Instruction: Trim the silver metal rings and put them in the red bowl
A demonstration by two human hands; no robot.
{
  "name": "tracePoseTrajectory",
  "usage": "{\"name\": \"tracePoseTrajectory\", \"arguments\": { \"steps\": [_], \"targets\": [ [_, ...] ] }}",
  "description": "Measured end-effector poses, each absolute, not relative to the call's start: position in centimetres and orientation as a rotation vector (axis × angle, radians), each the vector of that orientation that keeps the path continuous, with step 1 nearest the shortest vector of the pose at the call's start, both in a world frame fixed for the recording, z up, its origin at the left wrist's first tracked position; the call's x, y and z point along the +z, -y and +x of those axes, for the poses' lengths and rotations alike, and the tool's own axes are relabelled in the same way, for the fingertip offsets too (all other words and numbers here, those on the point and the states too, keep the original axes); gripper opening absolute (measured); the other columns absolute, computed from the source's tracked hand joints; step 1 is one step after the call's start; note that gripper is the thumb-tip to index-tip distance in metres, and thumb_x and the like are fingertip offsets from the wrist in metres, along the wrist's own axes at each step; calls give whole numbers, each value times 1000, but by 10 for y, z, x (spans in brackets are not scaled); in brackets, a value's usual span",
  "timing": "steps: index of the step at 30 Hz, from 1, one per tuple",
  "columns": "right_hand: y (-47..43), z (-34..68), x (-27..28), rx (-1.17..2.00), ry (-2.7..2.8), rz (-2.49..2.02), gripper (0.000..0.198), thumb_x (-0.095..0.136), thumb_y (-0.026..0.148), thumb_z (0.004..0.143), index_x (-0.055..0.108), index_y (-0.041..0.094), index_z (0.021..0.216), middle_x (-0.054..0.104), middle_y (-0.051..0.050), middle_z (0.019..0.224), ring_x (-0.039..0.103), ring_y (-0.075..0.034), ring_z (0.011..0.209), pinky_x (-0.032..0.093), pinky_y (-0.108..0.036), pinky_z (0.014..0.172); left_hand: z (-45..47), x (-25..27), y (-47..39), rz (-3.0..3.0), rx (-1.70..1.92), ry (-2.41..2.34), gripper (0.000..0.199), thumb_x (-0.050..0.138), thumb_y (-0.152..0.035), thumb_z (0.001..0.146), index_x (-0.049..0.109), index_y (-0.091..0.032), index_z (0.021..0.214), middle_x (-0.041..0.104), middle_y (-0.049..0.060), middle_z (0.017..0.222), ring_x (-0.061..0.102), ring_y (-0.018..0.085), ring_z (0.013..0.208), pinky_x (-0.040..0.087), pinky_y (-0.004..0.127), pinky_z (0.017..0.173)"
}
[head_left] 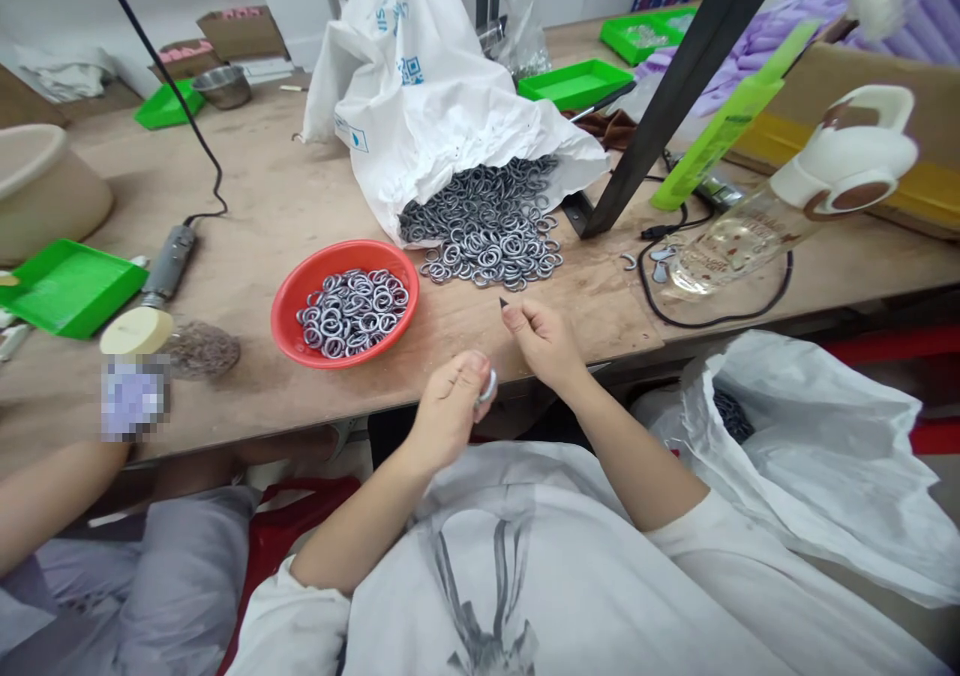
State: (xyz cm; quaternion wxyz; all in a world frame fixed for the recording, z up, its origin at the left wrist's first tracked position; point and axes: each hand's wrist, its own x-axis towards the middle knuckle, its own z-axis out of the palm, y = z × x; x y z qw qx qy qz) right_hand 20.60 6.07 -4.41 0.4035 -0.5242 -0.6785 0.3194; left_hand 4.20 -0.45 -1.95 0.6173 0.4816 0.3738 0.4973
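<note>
My left hand (448, 411) is closed on a grey metal ring (487, 387), held at the fingertips above the table's front edge. To its right, my right hand (546, 341) pinches a small dark pointed piece (503, 303); the rest of it is hidden by the fingers. Left of my hands, a red bowl (280, 324) stands on the table with many metal rings (352, 311) in it. Beyond my hands, a heap of similar rings (487, 241) spills from the mouth of a white sack (420, 96) lying on its side.
A metal post (660, 106) rises right of the sack. A drink bottle (735, 241) and black cable (712, 324) lie beyond it. Another open sack (817, 476) hangs low at right. On the left are a co-worker's arm (60, 496), a corded tool (169, 264) and a green tray (71, 291).
</note>
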Motion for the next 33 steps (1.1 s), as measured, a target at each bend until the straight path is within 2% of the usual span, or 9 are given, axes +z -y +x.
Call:
{"name": "tracePoseTrajectory", "arguments": {
  "steps": [4, 6, 9, 12, 17, 21, 27, 30, 33],
  "targets": [
    [-100, 219, -40, 596, 1797, -1665, 47, 52, 62, 95, 63, 17, 90, 60, -4, 76, 55, -19, 75, 28, -31, 65, -12, 10, -23, 1844, 1244, -1569, 43, 45, -45, 104, 55, -15, 76, 53, 6, 70, 50, 15, 66, 36, 30, 62],
    [-118, 219, -33, 462, 1880, -1759, 37, 65, 53, 92, 67, 19, 106, 67, -6, 98, 60, -24, 92, 31, -32, 70, -41, 22, -42, 2058, 932, -2120, 32, 48, -38, 101, 69, -15, 95, 67, 12, 93, 60, 26, 87, 40, 37, 73],
    [-141, 212, -25, 320, 2052, -1748, 43, 71, 45, 89, 65, 24, 127, 64, -6, 122, 60, -28, 108, 37, -35, 79, -65, 26, -58, 2073, 353, -2485, 41, 49, -36, 100, 70, -16, 129, 66, 17, 122, 58, 40, 114, 44, 48, 87],
    [-156, 200, -23, 233, 2236, -1773, 44, 67, 50, 92, 66, 30, 131, 62, -6, 126, 62, -30, 106, 40, -38, 76, -61, 19, -55, 2235, 559, -2381, 43, 52, -39, 100, 72, -12, 127, 65, 15, 126, 57, 37, 116, 44, 47, 97],
    [-162, 191, -22, 187, 2398, -1797, 38, 61, 50, 97, 72, 18, 114, 65, -9, 121, 63, -30, 108, 40, -37, 75, -18, 3, -35, 2449, 1260, -1643, 26, 53, -27, 101, 72, -11, 104, 71, 8, 107, 63, 20, 102, 46, 32, 96],
    [-157, 197, -20, 305, 2428, -1766, 37, 67, 51, 92, 71, 19, 111, 67, -6, 117, 62, -28, 109, 38, -36, 77, 10, -14, -32, 2354, 1208, -1397, 22, 53, -25, 101, 70, -12, 96, 71, 5, 96, 62, 17, 91, 47, 30, 87],
    [-153, 204, -24, 330, 2320, -1716, 25, 62, 37, 94, 72, 15, 99, 68, -8, 107, 61, -24, 100, 32, -34, 73, 21, -34, -40, 2145, 996, -1423, 27, 51, -28, 101, 71, -12, 105, 69, 5, 97, 61, 18, 88, 47, 33, 81],
    [-146, 206, -30, 384, 2176, -1606, 23, 62, 34, 93, 69, 13, 86, 66, -8, 94, 58, -21, 90, 30, -33, 71, 21, -38, -42, 1991, 1026, -1438, 31, 49, -30, 100, 69, -9, 113, 70, 8, 107, 64, 18, 93, 49, 34, 85],
    [-129, 203, -34, 783, 1922, -1331, 25, 64, 37, 89, 68, 13, 84, 64, -5, 83, 54, -17, 79, 34, -31, 72, 23, -44, -46, 1756, 1098, -1426, 46, 49, -38, 100, 61, -6, 130, 66, 13, 125, 66, 19, 104, 52, 33, 89]
  ]
}}
